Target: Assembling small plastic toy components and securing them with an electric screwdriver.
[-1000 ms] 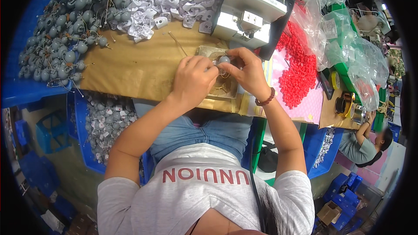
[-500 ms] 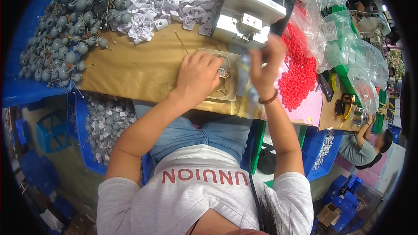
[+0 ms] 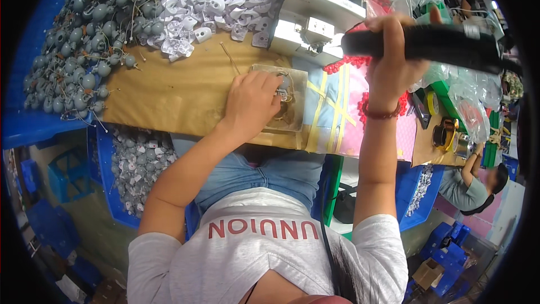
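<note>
My left hand (image 3: 250,101) rests on a clear plate-like fixture (image 3: 298,115), fingers curled against a small grey round part (image 3: 285,83) with a white piece and thin wires. The fingers partly cover that part. My right hand (image 3: 396,62) is wrapped round a black corded power screwdriver (image 3: 444,42), held nearly level. The tool's left end is close to the front of a white screw feeder machine (image 3: 323,31); whether they touch I cannot tell.
Grey ball-shaped parts with wires (image 3: 93,39) heap up at far left, beside white plastic pieces (image 3: 219,0). Red small parts (image 3: 360,59) lie under and behind my right hand. Tape rolls (image 3: 444,134) and plastic bags (image 3: 467,90) are at right. Another person (image 3: 469,188) sits farther right.
My right hand has moved up and to the right and now grips the black screwdriver, which has swung from beside the machine to nearly level. My left hand stays almost in place.
</note>
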`<state>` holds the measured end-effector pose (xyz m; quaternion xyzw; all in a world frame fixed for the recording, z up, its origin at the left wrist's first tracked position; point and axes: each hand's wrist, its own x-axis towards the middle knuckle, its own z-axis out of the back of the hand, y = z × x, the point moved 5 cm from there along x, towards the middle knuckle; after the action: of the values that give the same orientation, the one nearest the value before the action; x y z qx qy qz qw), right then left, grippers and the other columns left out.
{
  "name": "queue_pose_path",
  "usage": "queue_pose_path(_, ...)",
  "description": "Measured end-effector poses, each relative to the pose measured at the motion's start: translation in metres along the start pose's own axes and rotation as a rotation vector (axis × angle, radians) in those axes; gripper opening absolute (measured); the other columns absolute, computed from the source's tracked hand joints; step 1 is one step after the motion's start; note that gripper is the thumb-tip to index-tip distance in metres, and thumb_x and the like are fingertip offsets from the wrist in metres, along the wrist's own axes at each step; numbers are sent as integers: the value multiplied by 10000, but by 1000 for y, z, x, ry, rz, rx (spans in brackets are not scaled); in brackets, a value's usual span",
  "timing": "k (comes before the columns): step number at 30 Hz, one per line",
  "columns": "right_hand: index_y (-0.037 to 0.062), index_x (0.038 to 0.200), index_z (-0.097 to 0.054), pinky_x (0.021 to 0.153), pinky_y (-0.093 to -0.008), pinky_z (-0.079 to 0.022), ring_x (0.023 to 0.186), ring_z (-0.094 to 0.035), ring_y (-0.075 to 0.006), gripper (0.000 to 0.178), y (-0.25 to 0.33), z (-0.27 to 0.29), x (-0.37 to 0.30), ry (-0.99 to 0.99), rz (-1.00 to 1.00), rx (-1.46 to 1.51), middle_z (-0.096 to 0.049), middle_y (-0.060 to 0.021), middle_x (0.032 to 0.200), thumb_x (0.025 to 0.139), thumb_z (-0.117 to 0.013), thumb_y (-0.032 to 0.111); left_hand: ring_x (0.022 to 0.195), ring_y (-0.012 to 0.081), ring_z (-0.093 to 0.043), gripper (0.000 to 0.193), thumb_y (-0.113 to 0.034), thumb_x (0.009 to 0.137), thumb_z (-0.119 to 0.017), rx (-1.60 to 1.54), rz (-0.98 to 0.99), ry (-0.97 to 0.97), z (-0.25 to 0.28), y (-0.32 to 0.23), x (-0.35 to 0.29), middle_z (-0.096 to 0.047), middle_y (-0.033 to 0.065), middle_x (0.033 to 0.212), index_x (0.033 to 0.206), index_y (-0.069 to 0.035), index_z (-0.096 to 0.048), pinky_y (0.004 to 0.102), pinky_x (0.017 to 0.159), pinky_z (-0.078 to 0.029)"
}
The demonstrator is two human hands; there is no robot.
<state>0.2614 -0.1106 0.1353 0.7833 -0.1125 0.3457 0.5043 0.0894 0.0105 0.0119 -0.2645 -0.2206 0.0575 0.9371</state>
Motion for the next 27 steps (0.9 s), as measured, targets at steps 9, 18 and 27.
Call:
queue_pose_path(9, 30, 914, -554, 519, -248, -462, 569, -583, -106, 196, -47, -51, -5, 109, -391, -247, -596, -21, 680, 858, -730, 97, 1009, 302, -599, 340, -124, 755, -729, -29, 31, 3, -4, 3, -1, -646, 100, 1008, 1080, -65, -644, 430, 879, -445)
queue_pose_path(18, 13, 981, -535, 582, -263, -525, 625, -645, -132, 295, -29, -48, -41, 203, -449, 3, -655, -52, 765, 779, -747, -22, 1011, 294, -594, 350, -142, 764, -718, -18, 34, 15, -3, 4, -2, -632, 87, 996, 1096, -72, -635, 434, 876, -441)
queue_pose_path(27, 15, 915, -559, 590, -244, -496, 647, -612, -95, 225, -20, -53, -68, 225, -338, 22, -647, -25, 751, 795, -736, -54, 1002, 292, -587, 314, -159, 768, -714, -18, 52, 3, -4, 4, -2, -616, 79, 995, 1052, -79, -609, 445, 858, -436)
